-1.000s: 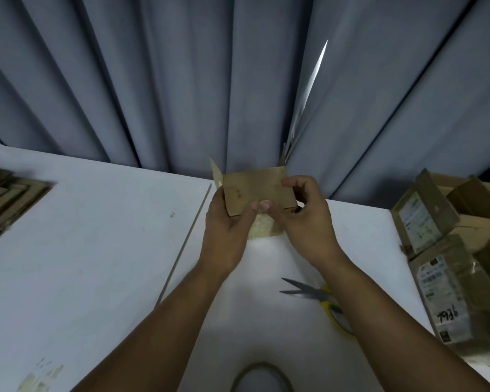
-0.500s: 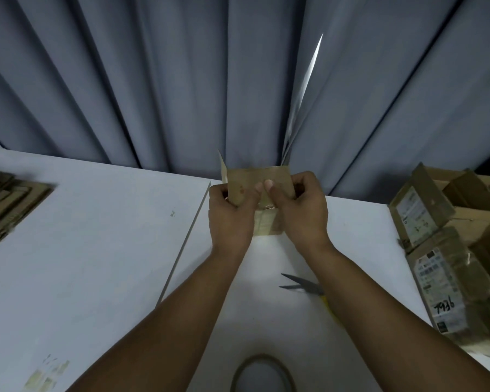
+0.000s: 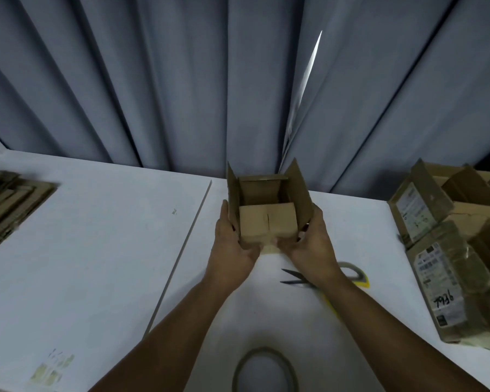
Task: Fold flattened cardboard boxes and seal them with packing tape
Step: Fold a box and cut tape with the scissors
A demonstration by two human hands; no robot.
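One small cardboard box [image 3: 268, 220], top flaps open, at the far side of the surface [image 3: 96, 250], clasped by my left hand [image 3: 232, 246] and right hand [image 3: 313, 246] at its lower side walls; judged light, easily dented.

Dim, bluish, soft wide-angle distortion

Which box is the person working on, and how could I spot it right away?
Find the white table before the grey curtain, then look at the middle of its far edge. There the left hand and right hand hold a small open box. Unlike the labelled boxes at the right and the flat cardboard at the left, it is plain, with flaps standing up.
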